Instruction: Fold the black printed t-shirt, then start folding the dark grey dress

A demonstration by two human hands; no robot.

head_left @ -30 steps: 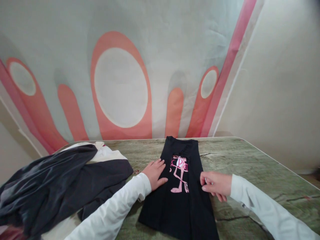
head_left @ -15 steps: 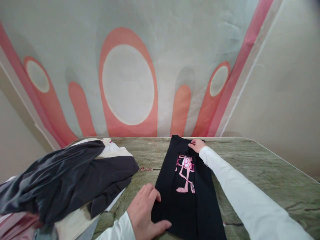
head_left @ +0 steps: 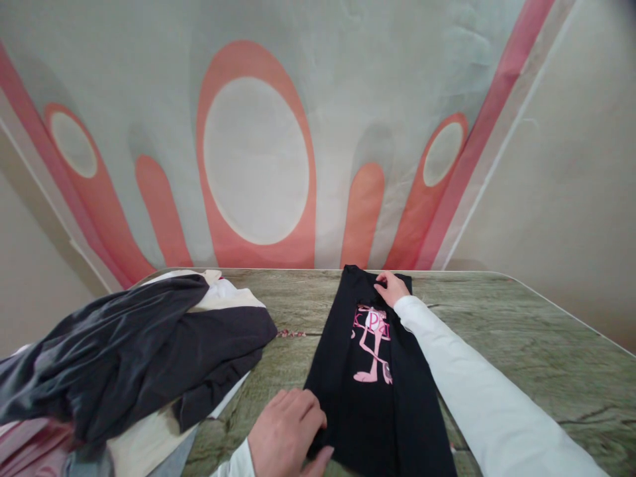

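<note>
A black T-shirt (head_left: 370,417) with a pink cartoon figure and pink letters lies folded into a long narrow shape on the table, its sides turned in over the print. My left hand (head_left: 291,434) is at its near left edge, fingers curled and thumb drawn in with the cloth between them. Farther off, my right hand (head_left: 391,289) pinches the shirt near its far end, the forearm lying along the shirt's right side. The lower part of my left hand is cut off by the frame.
A loose heap of clothes, with a dark grey garment (head_left: 139,344) on top and white, cream and pink cloth below, covers the left of the wood-grain table (head_left: 517,338). A wall hanging (head_left: 256,159) with coral shapes rises behind the table's far edge.
My left hand has shifted toward me and its thumb has drawn closer to the fingers at the shirt's edge. My right hand stays near the far end. The view has moved slightly.
</note>
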